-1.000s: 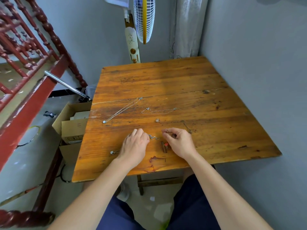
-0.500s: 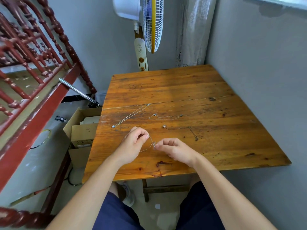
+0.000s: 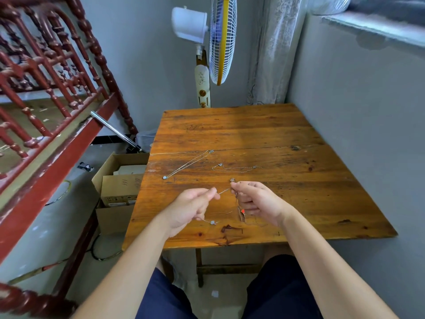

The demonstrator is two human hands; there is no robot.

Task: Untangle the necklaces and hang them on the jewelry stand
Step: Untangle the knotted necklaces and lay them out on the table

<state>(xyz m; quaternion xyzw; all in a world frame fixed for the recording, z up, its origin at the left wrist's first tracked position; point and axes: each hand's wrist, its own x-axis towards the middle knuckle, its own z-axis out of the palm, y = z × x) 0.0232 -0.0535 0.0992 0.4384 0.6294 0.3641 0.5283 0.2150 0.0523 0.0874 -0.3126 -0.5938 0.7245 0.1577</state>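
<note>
Both hands are seen over the near half of the wooden table (image 3: 253, 130). The left hand (image 3: 190, 208) is closed, and a thin silver held chain (image 3: 224, 191) is pinched between its thumb and forefinger. The right hand (image 3: 259, 203) is likewise closed, with the other part of the same chain pinched at its fingertips. A short length of chain is drawn taut between the two hands. A pale pendant (image 3: 212, 222) is seen hanging on a strand below the left hand. A red pendant (image 3: 242, 211) is seen dangling beside the right palm. Whether these strands are one necklace or several tangled together cannot be told.

Two further pieces are laid flat on the table beyond the hands. A long necklace (image 3: 188, 164) is stretched diagonally towards the left edge, with a pale bead at its near end. A second chain (image 3: 236, 169) is laid in a loose line to its right, apart from it.

A fan (image 3: 222, 38) is placed behind the table's far edge. An open cardboard box (image 3: 119, 180) is noted on the floor to the left, beside a red railing (image 3: 57, 72).
</note>
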